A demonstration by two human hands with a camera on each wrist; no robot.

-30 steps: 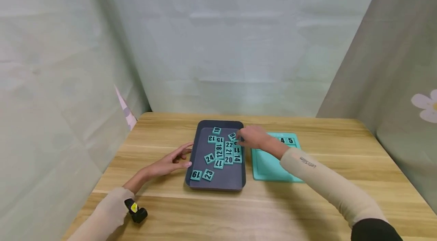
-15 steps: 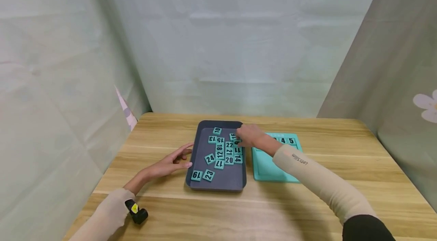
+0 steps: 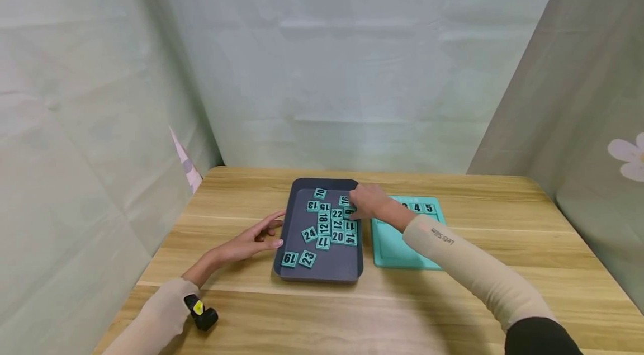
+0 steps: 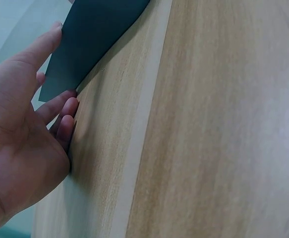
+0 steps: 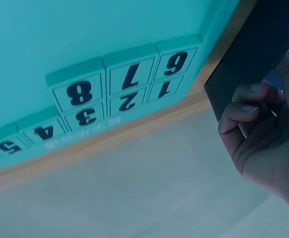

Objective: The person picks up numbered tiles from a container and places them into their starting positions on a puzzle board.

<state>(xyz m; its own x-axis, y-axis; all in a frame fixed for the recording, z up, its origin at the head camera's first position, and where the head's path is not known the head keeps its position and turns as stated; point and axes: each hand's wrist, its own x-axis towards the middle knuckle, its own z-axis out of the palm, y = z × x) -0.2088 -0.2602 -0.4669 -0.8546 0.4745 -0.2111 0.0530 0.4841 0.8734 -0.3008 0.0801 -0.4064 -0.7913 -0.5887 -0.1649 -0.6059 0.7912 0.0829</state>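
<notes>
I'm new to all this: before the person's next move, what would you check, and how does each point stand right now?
1. Left hand at the tray's left side: ok.
2. Tray flat on the table: ok.
3. Tiles 1 to 8 in order on the board: ok.
4. Tile 9 near the right hand: ok, though partly covered.
5. Right hand gripping a tile: cannot tell; the contact is hidden.
6. All tiles upright in the tray: not ok; tile 10 lies sideways.
</notes>
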